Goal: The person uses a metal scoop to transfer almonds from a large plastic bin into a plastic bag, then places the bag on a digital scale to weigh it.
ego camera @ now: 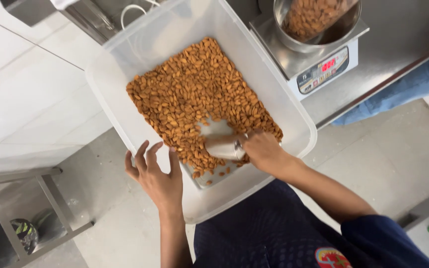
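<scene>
The right hand (263,150) is closed around the handle of a small metal scoop (226,148), which lies inside the tub (294,111) with its mouth pointing into the almonds (194,94); the fingers wrap the handle and hide most of it, and the scoop's front edge is hard to separate from the bare patch of tub floor beside it. The left hand (156,173) is open, fingers spread, pressed against the tub's near wall; it holds nothing, and its palm side cannot be seen. The two hands are apart, left outside the wall, right inside the tub. The tub is translucent plastic, rectangular, tilted relative to the view, and partly filled: the almonds cover the far and middle floor, while a cleared area shows around the scoop. The tub's far corner is cut off by the top edge. Beyond it, on the steel bench (403,34), stands a scale (319,62) carrying a metal bowl (319,30) that also holds almonds; the bowl is cropped at the top. The display shows red digits, too small to read reliably. A blue cloth (413,84) hangs below the bench edge. At lower left, a shelf frame (26,208) holds dim items that cannot be identified.
</scene>
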